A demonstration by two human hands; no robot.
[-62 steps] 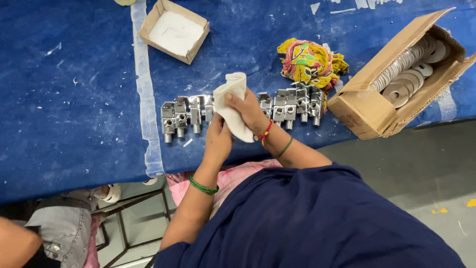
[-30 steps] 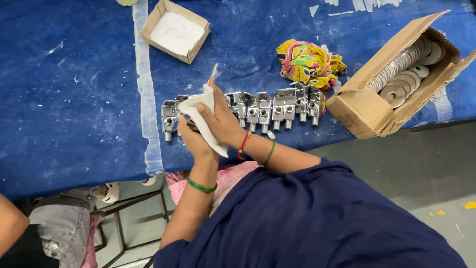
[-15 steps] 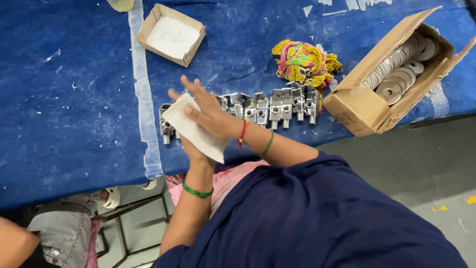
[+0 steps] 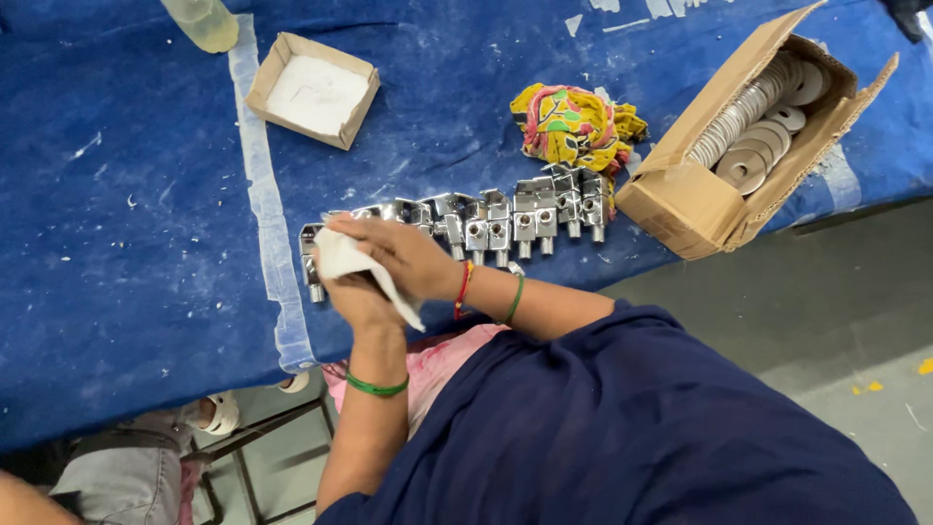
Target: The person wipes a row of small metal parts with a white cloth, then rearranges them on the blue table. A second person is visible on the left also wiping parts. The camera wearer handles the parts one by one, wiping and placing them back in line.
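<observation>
A row of shiny metal fittings (image 4: 505, 219) lies on the blue-covered table (image 4: 117, 194). Both my hands are at the row's left end. My right hand (image 4: 408, 255) presses a white cloth (image 4: 345, 261) over the leftmost fittings. Under the cloth, my left hand (image 4: 358, 299) grips it and what it covers; the covered part is hidden. The leftmost fitting (image 4: 311, 262) shows just beyond the cloth.
A brown cardboard box (image 4: 709, 209) of metal washers (image 4: 753, 126) stands at the right table edge. A colourful rag (image 4: 573, 122) lies behind the row. A small open carton (image 4: 313, 89) with white contents and a yellowish bottle (image 4: 202, 21) sit far left. Another person's knee (image 4: 126, 476) is below.
My hands and the white cloth have moved left along the row, from its middle to its left end. The cloth went from bunched upright to spread flat over the fittings.
</observation>
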